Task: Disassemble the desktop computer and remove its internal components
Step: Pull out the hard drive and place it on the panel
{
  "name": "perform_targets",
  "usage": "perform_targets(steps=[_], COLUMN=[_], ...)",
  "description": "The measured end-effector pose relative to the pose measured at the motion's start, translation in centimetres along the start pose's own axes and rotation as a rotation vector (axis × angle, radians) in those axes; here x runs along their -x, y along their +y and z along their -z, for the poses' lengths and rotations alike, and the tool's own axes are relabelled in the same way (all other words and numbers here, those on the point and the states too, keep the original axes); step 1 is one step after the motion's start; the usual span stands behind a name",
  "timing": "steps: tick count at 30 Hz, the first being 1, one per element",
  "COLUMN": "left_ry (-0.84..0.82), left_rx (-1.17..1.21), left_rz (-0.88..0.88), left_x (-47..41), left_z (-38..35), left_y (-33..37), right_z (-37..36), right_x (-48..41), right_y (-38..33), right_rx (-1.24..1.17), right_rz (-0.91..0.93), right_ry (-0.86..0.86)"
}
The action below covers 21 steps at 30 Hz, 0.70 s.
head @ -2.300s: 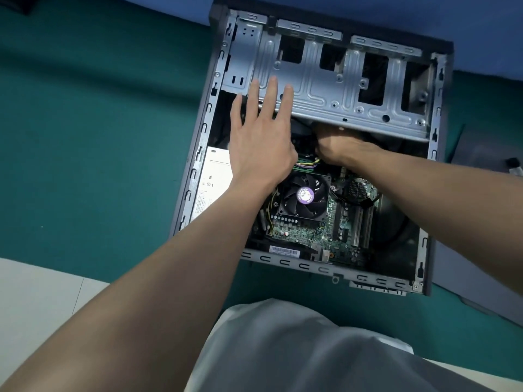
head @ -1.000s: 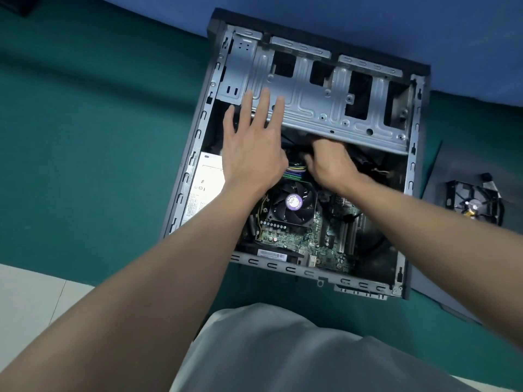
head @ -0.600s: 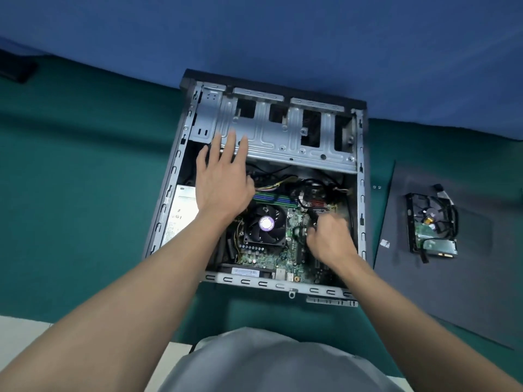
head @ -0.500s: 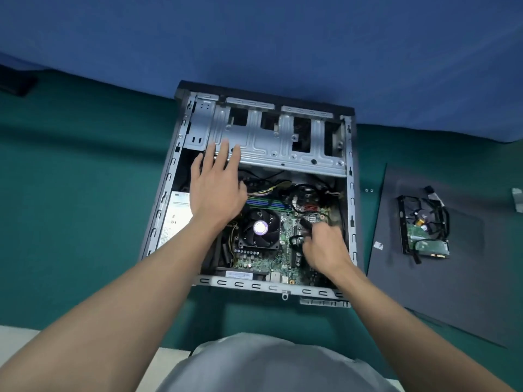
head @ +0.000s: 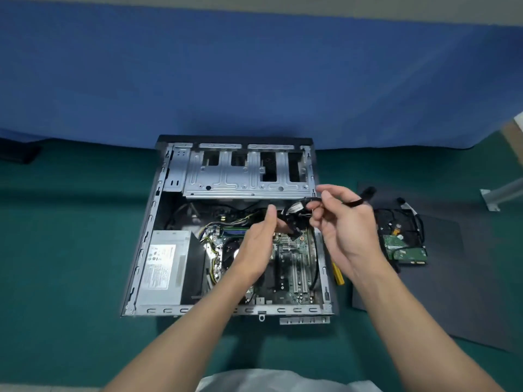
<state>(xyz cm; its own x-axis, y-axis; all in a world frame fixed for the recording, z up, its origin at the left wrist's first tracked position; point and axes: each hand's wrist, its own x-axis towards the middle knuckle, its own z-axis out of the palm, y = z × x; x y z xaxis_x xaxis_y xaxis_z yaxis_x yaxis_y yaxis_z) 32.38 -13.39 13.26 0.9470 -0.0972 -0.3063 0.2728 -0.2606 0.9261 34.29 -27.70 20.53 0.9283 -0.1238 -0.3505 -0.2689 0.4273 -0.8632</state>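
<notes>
**Q:** What is the work surface?
**A:** A green mat [head: 70,250] in front of a blue backdrop [head: 254,80]. The open computer case [head: 283,310] lies flat on the mat, interior facing up.

**Q:** Where is the part being removed?
**A:** The black cable [head: 290,226] is held above the motherboard [head: 294,267]. Its long axis runs side to side. One end projects outward past the right hand's grip. The looped remainder hangs inward of and below that grip, toward the left hand.

**Q:** What is the grip state?
**A:** Right hand [head: 348,230]: thumb and forefinger pinch the cable, and the other fingers are loosely spread. Left hand [head: 259,247]: the thumb is raised at the loop. Blur prevents confirming whether its fingertips close on the cable.

**Q:** What does the next move depend on?
**A:** The likely next step is set-down. The hard drive [head: 404,247] on the dark panel [head: 424,306] lies outward of and below the right grip. The right hand is therefore nearer, and the left hand should let the loop go free first.
</notes>
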Motion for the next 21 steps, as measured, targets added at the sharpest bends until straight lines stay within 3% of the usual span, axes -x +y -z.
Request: perform_targets(steps=[2,5,11,13,16,19,21], left_ry=[-0.083,-0.135,-0.106,-0.094,-0.012,0.090,0.093], left_rx=[0.082,-0.143,-0.730,-0.825,-0.688,-0.514,-0.394], left_rz=[0.031,-0.030,-0.239,-0.259,-0.338,-0.450,-0.497], left_x=[-0.1,-0.8,-3.1,-3.4,-3.1,-2.6,-2.4], left_z=[-1.0,-2.1,-3.1,-3.1,-3.1,-2.7,-2.6], left_y=[0.1,0.6,1.5,1.8,3.7,7.3,10.1], right_z=[0.9,2.3,4.8,5.5,6.9,7.8,7.5], right_x=[-0.4,-0.5,0.1,0.0,-0.8,-2.0,-2.8], right_y=[-1.4,-3.1,-5.0,-5.1,-4.7,-4.0,-3.4], right_rx=[-0.227,-0.462,-0.570,-0.583,-0.439,0.051,0.241], right_rz=[-0.065,-0.151,-0.178,-0.187,-0.141,0.036,0.111], right_ry=[0.054,0.083,-0.034,-0.051,-0.034,0.023,-0.007])
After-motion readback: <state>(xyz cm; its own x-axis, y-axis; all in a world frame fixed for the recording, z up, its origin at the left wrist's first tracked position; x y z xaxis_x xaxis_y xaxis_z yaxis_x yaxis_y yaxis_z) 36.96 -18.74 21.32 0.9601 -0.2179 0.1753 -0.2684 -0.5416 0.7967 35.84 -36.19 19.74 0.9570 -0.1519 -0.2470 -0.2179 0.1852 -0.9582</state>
